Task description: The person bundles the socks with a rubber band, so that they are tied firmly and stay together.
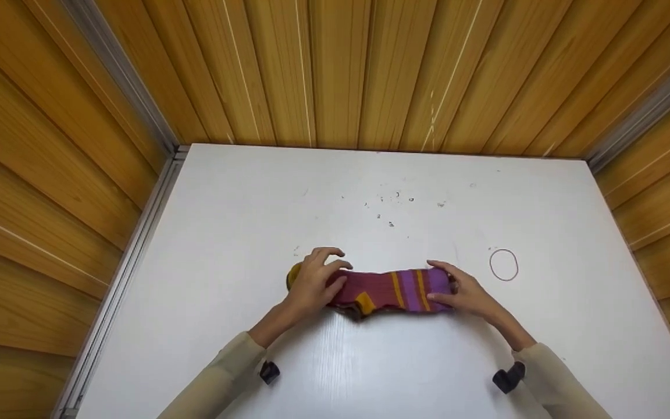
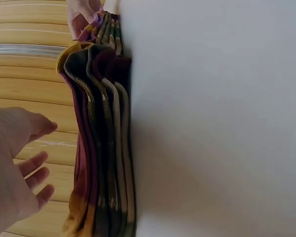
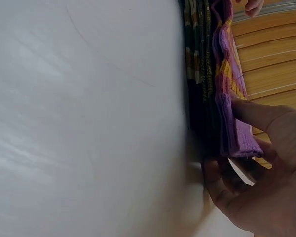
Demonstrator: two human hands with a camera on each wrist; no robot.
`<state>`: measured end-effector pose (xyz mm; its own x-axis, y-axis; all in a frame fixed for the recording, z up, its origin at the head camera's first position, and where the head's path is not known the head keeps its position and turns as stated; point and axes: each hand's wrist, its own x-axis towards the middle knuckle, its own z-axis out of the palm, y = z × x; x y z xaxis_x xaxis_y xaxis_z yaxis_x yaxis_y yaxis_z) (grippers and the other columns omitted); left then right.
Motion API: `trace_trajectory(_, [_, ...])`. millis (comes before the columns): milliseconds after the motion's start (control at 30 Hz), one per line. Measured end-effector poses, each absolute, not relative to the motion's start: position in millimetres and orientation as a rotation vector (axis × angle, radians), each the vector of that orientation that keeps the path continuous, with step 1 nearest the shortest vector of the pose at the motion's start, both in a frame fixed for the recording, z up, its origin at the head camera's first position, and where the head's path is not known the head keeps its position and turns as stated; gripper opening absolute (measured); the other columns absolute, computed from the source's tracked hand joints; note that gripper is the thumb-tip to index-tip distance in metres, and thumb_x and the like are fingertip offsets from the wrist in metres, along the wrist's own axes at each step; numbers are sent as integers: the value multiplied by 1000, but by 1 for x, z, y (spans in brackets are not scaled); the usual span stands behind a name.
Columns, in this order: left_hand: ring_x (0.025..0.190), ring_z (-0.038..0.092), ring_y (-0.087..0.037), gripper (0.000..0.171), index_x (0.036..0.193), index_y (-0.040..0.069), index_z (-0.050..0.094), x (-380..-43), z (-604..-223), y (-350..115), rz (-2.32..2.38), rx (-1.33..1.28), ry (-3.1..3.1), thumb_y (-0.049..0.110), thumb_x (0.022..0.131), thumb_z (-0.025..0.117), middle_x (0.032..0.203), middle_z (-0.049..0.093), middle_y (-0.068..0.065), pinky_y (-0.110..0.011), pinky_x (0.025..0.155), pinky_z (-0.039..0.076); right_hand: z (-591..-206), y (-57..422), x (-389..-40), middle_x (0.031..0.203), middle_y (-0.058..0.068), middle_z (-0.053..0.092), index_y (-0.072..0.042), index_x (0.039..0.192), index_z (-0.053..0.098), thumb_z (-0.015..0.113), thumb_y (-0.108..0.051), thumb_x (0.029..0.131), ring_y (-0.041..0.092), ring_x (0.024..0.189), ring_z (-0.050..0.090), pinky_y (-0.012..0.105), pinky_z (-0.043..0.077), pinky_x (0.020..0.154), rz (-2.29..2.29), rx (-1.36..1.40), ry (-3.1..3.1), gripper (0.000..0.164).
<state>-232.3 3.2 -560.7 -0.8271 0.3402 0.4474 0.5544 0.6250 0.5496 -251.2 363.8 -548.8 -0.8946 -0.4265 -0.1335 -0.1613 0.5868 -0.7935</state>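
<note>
A stack of socks (image 1: 378, 285) lies lengthwise on the white table. Its top sock is maroon with a mustard heel, and purple and mustard stripes at the right end. In the left wrist view, several folded layers of the socks (image 2: 103, 143) show maroon, dark green and beige edges. Above the stack's left part hovers my left hand (image 1: 310, 285), fingers loosely bent and apart from the fabric. My right hand (image 1: 470, 297) holds the striped end; in the right wrist view its thumb (image 3: 259, 116) lies on the purple sock while the other fingers curl around the end, partly hidden.
The white table (image 1: 242, 203) has small dark marks toward the back and a drawn oval (image 1: 503, 265) on the right. Wood-patterned walls (image 1: 335, 70) enclose the back and both sides, with a metal rail (image 1: 137, 267) along the left edge.
</note>
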Motion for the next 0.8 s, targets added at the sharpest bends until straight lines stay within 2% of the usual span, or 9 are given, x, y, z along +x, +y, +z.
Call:
trace_trajectory(133, [118,61,-24,20,116,13,72,-238,-560,18,-1075,-846,-2653,18,97,71,122,67,-6,-40,101,53,-548,363,-252,131,30,60,1,147,47,81,-15,88,39,111,64,42,55,88,-1176,-473,2536,70])
trace_trajectory(233, [115,63,-21,27,122,15,71,-242,-562,24,-1034,-903,-2768,27,97,71,120,70,-3,-36,100,53,-547,360,-253,129,31,60,2,146,47,81,-14,87,40,110,63,47,54,89,-1147,-469,2548,70])
trace_trajectory(467, [110,65,-24,34,121,15,72,-245,-568,27,-993,-870,-2910,30,91,78,115,73,-4,-46,99,46,-547,353,-253,130,28,59,-2,149,44,81,-23,89,37,113,59,48,48,94,-1079,-389,2505,73])
trace_trajectory(800, [115,65,-22,37,128,16,69,-244,-573,27,-1101,-848,-2930,32,95,73,127,73,0,-51,106,38,-545,351,-246,126,25,61,-2,134,54,82,-13,87,34,111,59,44,49,90,-1198,-367,2494,56])
